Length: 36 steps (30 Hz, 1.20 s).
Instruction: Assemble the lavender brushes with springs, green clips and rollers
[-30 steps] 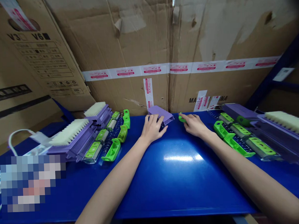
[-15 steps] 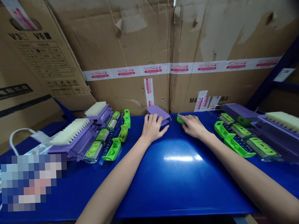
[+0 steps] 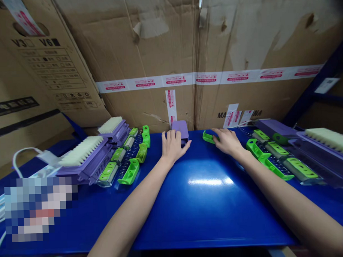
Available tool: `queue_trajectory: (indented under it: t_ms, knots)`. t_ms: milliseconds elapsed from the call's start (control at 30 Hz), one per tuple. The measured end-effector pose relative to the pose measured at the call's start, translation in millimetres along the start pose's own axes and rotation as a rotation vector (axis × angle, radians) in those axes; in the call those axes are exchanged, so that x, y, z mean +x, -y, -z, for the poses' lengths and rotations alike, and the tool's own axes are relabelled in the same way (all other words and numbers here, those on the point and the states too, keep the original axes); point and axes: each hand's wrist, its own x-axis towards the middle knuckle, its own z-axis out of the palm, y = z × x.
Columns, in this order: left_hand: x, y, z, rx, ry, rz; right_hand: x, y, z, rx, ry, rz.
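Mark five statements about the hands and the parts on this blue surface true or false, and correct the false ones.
1. The left hand is touching a purple part. True.
2. The right hand is on a white cable. False: its fingers are at a green piece.
3. White tape with red print runs across the cardboard behind the hands. True.
4. Every bristled block lies to the left of the hands. False: one bristled block is at the far right.
5. The blue surface reflects a bright patch of light between the forearms. True.
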Motion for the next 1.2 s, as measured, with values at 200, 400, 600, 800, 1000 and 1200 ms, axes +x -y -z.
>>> queue_trajectory:
  t_ms: [200, 400, 600, 800, 1000, 1200]
  knots:
    - [-1, 5, -4.1, -0.027, 0.014, 0.004, -2, 4, -8, -0.03, 0.053, 0.003]
    - [-1, 7, -10.2, -0.034, -0.043, 0.006, -2, 5, -12, 0.023, 0.094, -0.044]
    - [0, 8, -15.0, -0.058, -0.165, -0.003, 6, -2, -17, 0.582, -0.086, -0.055]
    - [0, 10, -19.6, -0.13, -0.147, -0.047, 10, -3, -7, 1.163, -0.248, -0.261]
    - [-1, 9, -19.4, -0.166, -0.182, -0.13, 8, -1, -5, 1.236, -0.135, -0.324]
    - [-1, 8, -17.4, -0.219, -0.16, -0.213, 6, 20, -15, 1.247, -0.08, -0.35]
